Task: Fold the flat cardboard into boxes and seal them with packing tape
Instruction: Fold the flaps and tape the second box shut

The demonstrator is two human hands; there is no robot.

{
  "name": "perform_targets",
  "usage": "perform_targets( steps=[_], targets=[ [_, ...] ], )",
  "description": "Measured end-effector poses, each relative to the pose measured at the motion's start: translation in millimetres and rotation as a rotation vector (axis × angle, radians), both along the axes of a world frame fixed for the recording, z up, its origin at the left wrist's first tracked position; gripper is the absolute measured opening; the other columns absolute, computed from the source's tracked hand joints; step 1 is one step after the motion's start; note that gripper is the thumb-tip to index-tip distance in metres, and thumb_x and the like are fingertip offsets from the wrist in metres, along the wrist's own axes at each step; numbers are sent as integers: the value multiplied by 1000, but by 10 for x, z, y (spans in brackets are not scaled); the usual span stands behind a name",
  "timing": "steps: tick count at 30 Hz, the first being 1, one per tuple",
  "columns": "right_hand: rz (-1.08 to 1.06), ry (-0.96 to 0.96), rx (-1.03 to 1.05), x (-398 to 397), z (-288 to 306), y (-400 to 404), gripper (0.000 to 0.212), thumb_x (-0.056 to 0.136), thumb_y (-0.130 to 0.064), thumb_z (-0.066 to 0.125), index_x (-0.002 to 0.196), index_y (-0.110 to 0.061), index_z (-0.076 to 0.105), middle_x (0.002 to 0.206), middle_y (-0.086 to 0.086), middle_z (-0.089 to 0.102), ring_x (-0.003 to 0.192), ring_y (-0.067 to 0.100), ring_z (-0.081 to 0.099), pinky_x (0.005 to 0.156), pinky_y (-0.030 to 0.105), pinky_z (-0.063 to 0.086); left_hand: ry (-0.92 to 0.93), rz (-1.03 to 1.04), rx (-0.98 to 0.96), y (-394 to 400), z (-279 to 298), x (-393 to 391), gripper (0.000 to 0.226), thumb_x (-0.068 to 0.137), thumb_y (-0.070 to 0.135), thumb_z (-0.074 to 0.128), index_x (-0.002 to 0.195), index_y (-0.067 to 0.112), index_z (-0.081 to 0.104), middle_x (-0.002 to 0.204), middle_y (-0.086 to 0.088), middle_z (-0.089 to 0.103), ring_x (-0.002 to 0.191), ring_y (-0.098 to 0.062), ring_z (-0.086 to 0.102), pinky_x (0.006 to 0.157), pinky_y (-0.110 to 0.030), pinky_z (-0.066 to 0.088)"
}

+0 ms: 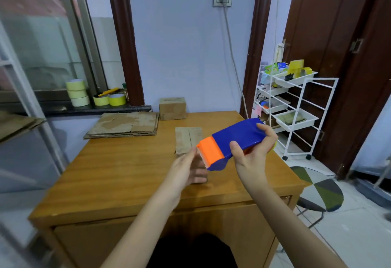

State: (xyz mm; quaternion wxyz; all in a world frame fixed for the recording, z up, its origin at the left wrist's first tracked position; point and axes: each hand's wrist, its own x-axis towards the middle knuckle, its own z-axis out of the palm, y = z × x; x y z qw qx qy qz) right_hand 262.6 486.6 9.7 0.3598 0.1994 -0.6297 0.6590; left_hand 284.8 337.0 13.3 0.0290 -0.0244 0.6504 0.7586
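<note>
Above the wooden surface (127,161), the right hand (251,151) grips a blue and orange tape dispenser (230,142). The left hand (188,168), fingers straight and relaxed, touches its orange toothed end. Behind the dispenser lies a small cardboard box (186,139); a stack of flat cardboard (124,124) lies farther back.

Both forearms bare — no sleeves; dark clothing (190,253) on the lap.
</note>
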Motion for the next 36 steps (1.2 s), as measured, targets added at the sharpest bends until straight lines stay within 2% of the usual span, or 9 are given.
perform_targets(
  steps=[2, 4, 7, 10, 14, 21, 29, 32, 36],
  targets=[
    [5, -5, -34, 14, 1, -77, 62, 74, -12, 66, 118, -12, 24, 110, -10, 28, 91, -23, 45, 74, 3, 42, 7, 38, 31, 28, 5, 19, 33, 100, 43, 39, 102, 21, 63, 96, -12, 71, 78, -20, 67, 68, -32, 57],
    [5, -6, -57, 30, -3, -133, 59, 73, -5, 61, 118, -8, 23, 108, -9, 28, 88, -25, 46, 72, 2, 42, 20, 97, 74, 40, 21, 31, 29, 101, 41, 38, 96, 25, 62, 87, -5, 72, 74, -17, 68, 63, -29, 56],
    [20, 8, -89, 40, -12, -186, 65, 72, -22, 67, 118, -11, 23, 110, -9, 29, 89, -21, 48, 72, 4, 44, 22, 157, 130, 63, 42, 55, 27, 100, 40, 41, 97, 23, 61, 84, -3, 71, 70, -14, 67, 56, -26, 52],
    [34, -3, -122, 50, -12, -223, 64, 69, -34, 61, 118, -15, 25, 111, -10, 30, 90, -20, 48, 72, 6, 46, -7, 190, 216, 70, 56, 65, 22, 99, 36, 45, 96, 21, 61, 83, -4, 69, 67, -14, 64, 55, -26, 51],
    [32, -3, -161, 29, -28, -240, 64, 68, -36, 62, 118, -17, 25, 112, -9, 32, 89, -16, 49, 72, 9, 47, -76, 128, 269, 79, 59, 68, 26, 97, 35, 49, 95, 14, 63, 77, -6, 67, 63, -15, 61, 55, -25, 48],
    [32, -3, -159, 13, -66, -255, 57, 68, -38, 63, 112, -23, 30, 114, -5, 34, 91, -9, 50, 72, 13, 48, -163, 60, 293, 52, 39, 89, 27, 96, 37, 52, 104, 13, 61, 84, -8, 70, 71, -16, 65, 61, -26, 53],
    [21, -31, -198, -17, -79, -278, 57, 67, -39, 63, 113, -27, 31, 119, 7, 34, 94, 4, 51, 75, 18, 49, -246, -28, 415, 22, -12, 97, 14, 94, 16, 57, 104, 7, 60, 89, -13, 64, 75, -17, 59, 63, -26, 50],
    [19, -30, -193, -20, -78, -288, 57, 66, -39, 63, 112, -26, 31, 116, 2, 35, 93, -2, 50, 74, 15, 48, -237, -13, 365, 28, -26, 88, 6, 92, 13, 59, 97, 9, 61, 89, -12, 63, 78, -18, 57, 67, -28, 48],
    [-2, -7, -203, -20, -98, -317, 58, 68, -38, 64, 112, -22, 31, 115, -6, 33, 93, -8, 50, 73, 11, 47, -200, 138, 278, 71, -35, 54, 6, 91, 20, 63, 87, 16, 64, 85, -4, 70, 83, -16, 64, 68, -28, 51]
  ],
)
